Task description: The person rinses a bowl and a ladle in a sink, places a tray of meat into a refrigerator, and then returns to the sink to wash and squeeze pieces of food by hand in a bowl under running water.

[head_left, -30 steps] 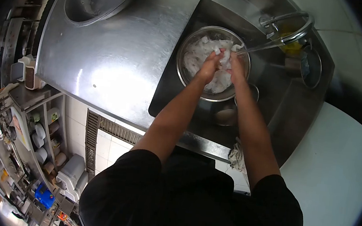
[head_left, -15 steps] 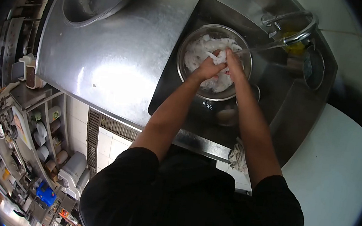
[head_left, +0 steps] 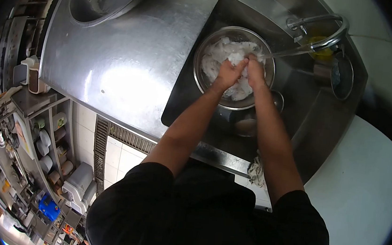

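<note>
A round steel bowl point(head_left: 199, 78) stands in the dark sink, full of wet, soft white food pieces point(head_left: 213, 60) whose kind I cannot make out. My left hand point(head_left: 230, 74) is inside the bowl, fingers closed around a bunched white piece point(head_left: 235, 58). Beside it, thumb and fingertips close together, my right hand point(head_left: 255, 71) grips the other side of that bunch; its fingers are partly hidden. Water from the curved tap point(head_left: 331, 41) runs in a stream point(head_left: 290, 51) into the bowl near my right hand.
A metal pot point(head_left: 323, 75) sits at the sink's right side, near something yellow point(head_left: 322, 49). A small round vessel point(head_left: 246, 127) lies below the bowl. A large steel bowl point(head_left: 81, 10) is on the steel counter point(head_left: 161, 39). A crumpled cloth point(head_left: 257, 172) hangs at the front edge.
Both hands have shifted slightly within the bowl, and the white bunch shows more above my left fingers. The view has moved a little; water still runs.
</note>
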{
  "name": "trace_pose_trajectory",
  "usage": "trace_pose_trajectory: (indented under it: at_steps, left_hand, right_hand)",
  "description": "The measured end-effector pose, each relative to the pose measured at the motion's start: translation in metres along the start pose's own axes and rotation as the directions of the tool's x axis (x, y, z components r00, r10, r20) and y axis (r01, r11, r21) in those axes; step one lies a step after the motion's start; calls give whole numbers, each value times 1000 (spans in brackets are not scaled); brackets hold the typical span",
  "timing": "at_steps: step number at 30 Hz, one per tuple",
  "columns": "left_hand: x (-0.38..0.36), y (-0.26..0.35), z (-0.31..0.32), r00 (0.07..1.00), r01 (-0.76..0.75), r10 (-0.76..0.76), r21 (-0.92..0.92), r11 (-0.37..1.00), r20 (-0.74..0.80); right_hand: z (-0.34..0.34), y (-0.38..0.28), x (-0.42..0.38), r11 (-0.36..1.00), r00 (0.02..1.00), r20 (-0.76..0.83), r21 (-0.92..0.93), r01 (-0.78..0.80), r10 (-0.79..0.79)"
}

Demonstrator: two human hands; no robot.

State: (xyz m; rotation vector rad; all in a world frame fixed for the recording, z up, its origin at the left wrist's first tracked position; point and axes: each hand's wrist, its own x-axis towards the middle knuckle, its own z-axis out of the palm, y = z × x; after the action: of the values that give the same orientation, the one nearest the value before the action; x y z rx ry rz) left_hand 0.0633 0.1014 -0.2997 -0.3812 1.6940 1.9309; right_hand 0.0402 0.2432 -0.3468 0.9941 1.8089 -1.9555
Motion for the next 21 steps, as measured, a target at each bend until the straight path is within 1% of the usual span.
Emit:
trace_pose_trajectory:
  at_steps: [3, 6, 7, 9, 10, 12, 13, 15, 16, 18, 19, 21]
  left_hand:
    - [7, -3, -5, 999, 47, -48, -100, 994, -7]
    - [7, -2, -6, 994, 79, -91, -193, 978, -55]
    - [6, 1, -6, 992, 84, -103, -222, 971, -75]
    - [4, 6, -6, 976, 154, -181, -207, 966, -121]
    - [3, 8, -5, 964, 190, -221, -201, 961, -145]
    - [12, -5, -7, 977, 89, -121, -181, 980, -177]
    - [19, -13, -8, 979, 38, -71, -169, 985, -192]
    - [22, -8, -12, 961, 110, -174, -281, 953, -213]
    - [22, -5, -12, 950, 142, -224, -337, 931, -219]
    - [24, -16, -7, 970, -31, -76, -429, 903, -230]
    - [26, -22, -4, 971, -113, -3, -471, 875, -240]
    - [16, -13, 9, 952, 37, -165, -440, 897, -257]
  right_hand:
    - [12, -23, -29, 965, 995, -98, -262, -14, -13]
    - [17, 0, -17, 900, 936, -275, -428, 88, -222]
    - [16, 3, -17, 893, 934, -261, -436, 112, -244]
    - [19, -5, -37, 878, 929, -231, -451, 159, -287]
    - [21, -11, -47, 874, 930, -240, -465, 143, -280]
    - [25, -28, -68, 864, 929, -257, -491, 110, -264]
    - [25, -26, -71, 894, 945, -206, -423, 149, -254]
    - [16, -21, -73, 937, 964, -103, -280, 209, -246]
    - [13, -14, -68, 949, 955, -84, -162, 269, -285]
    - [11, 0, -52, 924, 928, -52, 87, 373, -370]
    - [11, 2, -51, 959, 968, -43, 130, 252, -249]
    - [18, -4, -62, 977, 1000, -16, 213, 0, 3]
